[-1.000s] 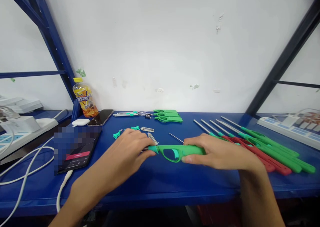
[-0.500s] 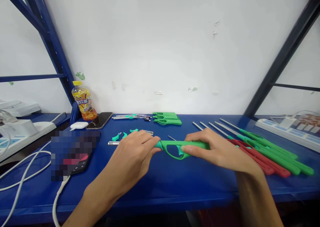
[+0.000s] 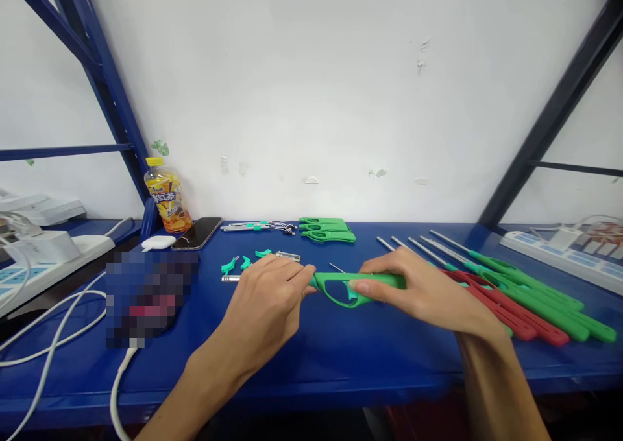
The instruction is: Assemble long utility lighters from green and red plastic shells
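Blue tabletop (image 3: pixel 370 357), white wall (image 3: pixel 302 104) behind. Above the tabletop, the left hand (image 3: pixel 272 298) curls closed around a lighter's (image 3: pixel 335 301) tube (image 3: pixel 230 278); the right hand (image 3: pixel 423 292) pinches its handle (image 3: pixel 389 280), presumably steadying both ends. Other lighters (image 3: pixel 540 301) lie at right, probably out of the way.

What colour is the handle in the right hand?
The handle is green; it shows best in the head view.
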Demonstrator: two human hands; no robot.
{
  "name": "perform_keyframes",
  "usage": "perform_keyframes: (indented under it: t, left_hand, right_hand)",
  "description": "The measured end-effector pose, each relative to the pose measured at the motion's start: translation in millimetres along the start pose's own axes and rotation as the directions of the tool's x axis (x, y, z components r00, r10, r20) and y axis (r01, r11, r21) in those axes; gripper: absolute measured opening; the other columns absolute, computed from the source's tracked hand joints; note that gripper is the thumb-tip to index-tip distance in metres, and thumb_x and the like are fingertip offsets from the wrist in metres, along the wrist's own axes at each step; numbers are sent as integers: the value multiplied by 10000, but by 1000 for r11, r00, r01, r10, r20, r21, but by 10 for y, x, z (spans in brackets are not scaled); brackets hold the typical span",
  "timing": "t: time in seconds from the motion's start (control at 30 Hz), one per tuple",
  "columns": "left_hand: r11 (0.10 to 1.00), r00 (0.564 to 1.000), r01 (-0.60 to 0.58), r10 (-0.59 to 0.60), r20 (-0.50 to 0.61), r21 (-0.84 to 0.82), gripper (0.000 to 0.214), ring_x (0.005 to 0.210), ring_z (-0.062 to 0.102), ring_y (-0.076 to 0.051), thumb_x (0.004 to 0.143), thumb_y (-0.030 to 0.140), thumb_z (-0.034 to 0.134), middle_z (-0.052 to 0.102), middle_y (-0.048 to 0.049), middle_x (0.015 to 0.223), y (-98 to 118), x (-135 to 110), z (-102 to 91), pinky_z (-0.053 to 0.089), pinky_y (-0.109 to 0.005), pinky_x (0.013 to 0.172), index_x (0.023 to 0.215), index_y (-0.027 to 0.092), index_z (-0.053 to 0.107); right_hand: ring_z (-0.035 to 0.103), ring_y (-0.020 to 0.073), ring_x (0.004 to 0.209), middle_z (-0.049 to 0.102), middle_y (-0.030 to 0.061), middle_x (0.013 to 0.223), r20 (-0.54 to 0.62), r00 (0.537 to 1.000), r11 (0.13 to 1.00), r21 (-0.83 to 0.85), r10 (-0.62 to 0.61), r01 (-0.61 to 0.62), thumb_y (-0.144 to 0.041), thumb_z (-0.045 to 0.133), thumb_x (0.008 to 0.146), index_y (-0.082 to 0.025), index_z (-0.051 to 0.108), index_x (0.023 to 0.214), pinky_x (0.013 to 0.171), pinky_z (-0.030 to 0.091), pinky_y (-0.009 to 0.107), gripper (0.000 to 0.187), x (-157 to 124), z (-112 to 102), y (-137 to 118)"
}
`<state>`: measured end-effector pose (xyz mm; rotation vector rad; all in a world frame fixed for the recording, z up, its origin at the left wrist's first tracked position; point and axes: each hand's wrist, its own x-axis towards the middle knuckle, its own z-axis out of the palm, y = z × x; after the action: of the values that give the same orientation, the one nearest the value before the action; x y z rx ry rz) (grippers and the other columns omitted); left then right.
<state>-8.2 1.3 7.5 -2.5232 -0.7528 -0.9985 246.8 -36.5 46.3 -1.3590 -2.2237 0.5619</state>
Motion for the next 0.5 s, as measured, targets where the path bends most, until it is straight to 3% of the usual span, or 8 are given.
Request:
perform_keyframes:
  t: [0.1, 0.27, 0.37, 0.5]
  left_hand:
    - [1000, 999, 9, -10, 30, 14, 208, 754, 718, -232, 1033, 132, 523, 792, -74, 886, 36, 4, -17, 510, -370, 695, 983, 166, 723]
    - [985, 994, -51, 67, -91, 166, 257, 726, 716, -239, 1022, 78, 478, 792, -93, 877, 89, 7, 6, 523, -374, 652, 1102, 101, 722]
    - [962, 992, -97, 113, -48, 254, 287, 731, 722, -244, 998, 41, 465, 796, -111, 893, 82, -2, 35, 548, -374, 660, 1133, 73, 717]
    - [979, 994, -96, 103, -26, 182, 255, 786, 746, -251, 1014, 85, 499, 809, -102, 950, -22, -13, 5, 575, -382, 702, 1136, 113, 721]
  right_hand:
    - [311, 117, 590, 381, -50, 628, -4, 1000, 1000, -3, 1, -1, -533, 617, 998, -181, 671, 715, 537, 221, 289, 455, -10, -18, 3]
    - [315, 118, 587, 386, -52, 617, -20, 1000, 1000, 22, -9, 9, -544, 619, 992, -181, 650, 692, 537, 229, 287, 472, -5, -17, 7]
    - [336, 117, 578, 423, -52, 600, -37, 999, 999, -36, 10, -11, -542, 616, 995, -185, 617, 664, 538, 245, 284, 487, -16, 9, -44]
    - [454, 137, 589, 575, -13, 628, -98, 994, 993, -98, 50, -60, -572, 582, 1009, -184, 710, 735, 556, 309, 289, 492, -63, 56, -199]
